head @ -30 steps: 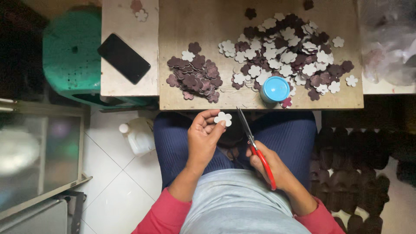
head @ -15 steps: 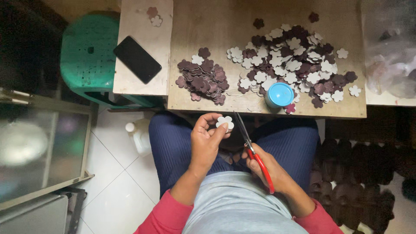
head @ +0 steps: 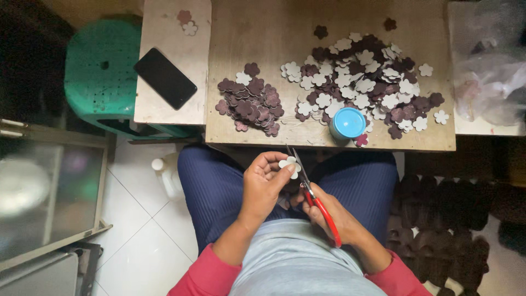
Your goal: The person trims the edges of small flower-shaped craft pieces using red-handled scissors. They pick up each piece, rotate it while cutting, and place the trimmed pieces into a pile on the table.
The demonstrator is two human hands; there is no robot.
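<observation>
My left hand (head: 263,183) pinches a small white flower-shaped cutout (head: 290,165) over my lap. My right hand (head: 329,216) grips red-handled scissors (head: 312,194), whose blades point up beside the cutout and touch its right edge. On the wooden board (head: 274,33) ahead lie a neat heap of dark maroon flower shapes (head: 249,104) and a wider mixed pile of white and maroon flower shapes (head: 364,82).
A blue-capped jar (head: 348,123) stands at the board's near edge. A black phone (head: 164,78) lies on a pale side board, next to a green stool (head: 101,71). A white bottle (head: 167,175) sits on the tiled floor. Plastic bags (head: 487,71) are at right.
The view shifted slightly. My hands stay over my lap, and the scissors have closed in on the cutout's right edge.
</observation>
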